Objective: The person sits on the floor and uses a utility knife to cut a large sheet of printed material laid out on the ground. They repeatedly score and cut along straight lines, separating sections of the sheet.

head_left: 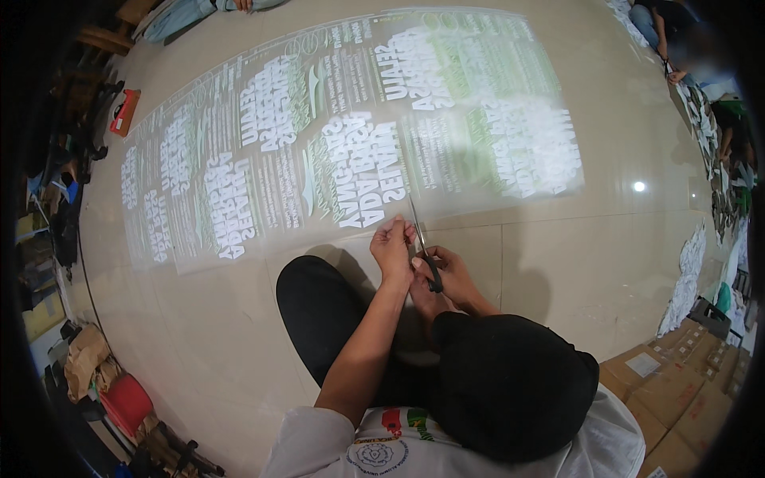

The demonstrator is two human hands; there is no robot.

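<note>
A large clear film sheet [275, 163] with white and green mirrored lettering lies spread on the tiled floor before me. At its near edge, the fingertips of my left hand [393, 247] pinch the film. My right hand [448, 275] grips scissors [433, 275] with black handles, just right of my left hand. Their thin metal blades point away from me and reach the sheet's near edge, between two printed blocks. Whether the blades are apart is too small to tell. My bare foot [430, 301] rests just below the hands, partly hidden by them.
My black-trousered knees [323, 311] rise on both sides. A red box [125, 112] sits left of the sheet. Cardboard boxes [677, 390] fill the lower right, near a crumpled white strip [684, 271]. Another person [677, 48] sits far right; denim-covered legs [179, 17] show far left.
</note>
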